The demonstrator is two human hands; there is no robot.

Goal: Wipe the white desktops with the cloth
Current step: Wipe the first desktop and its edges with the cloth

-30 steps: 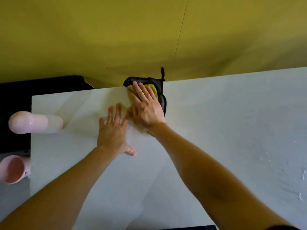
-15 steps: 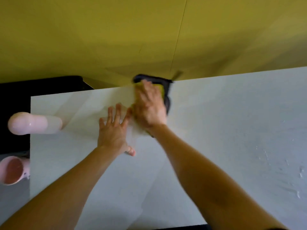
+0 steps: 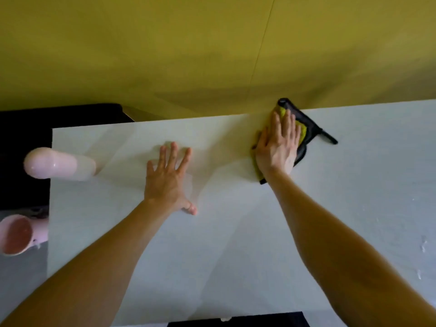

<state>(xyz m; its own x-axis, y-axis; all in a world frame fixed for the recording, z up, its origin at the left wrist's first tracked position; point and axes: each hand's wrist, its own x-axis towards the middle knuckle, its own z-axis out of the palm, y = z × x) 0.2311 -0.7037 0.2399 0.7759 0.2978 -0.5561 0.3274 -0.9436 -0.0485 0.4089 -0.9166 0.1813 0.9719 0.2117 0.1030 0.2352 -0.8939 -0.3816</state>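
Note:
A white desktop (image 3: 236,244) fills the lower part of the view, its far edge against a yellow wall. My right hand (image 3: 278,147) lies flat on a yellow cloth with black trim (image 3: 304,131) near the desktop's far edge, pressing it onto the surface. A black loop of the cloth sticks out to the right. My left hand (image 3: 168,178) rests flat on the desktop with fingers spread, to the left of the cloth and holding nothing.
A pale pink bottle-like object (image 3: 56,164) lies at the desktop's left edge. A pink cup (image 3: 16,234) sits lower left, off the desktop. Small water drops (image 3: 423,246) dot the right side. A black surface (image 3: 23,138) lies beyond the left edge.
My right hand has slid the cloth to the right along the far edge, away from my left hand. The left hand has stayed flat in place.

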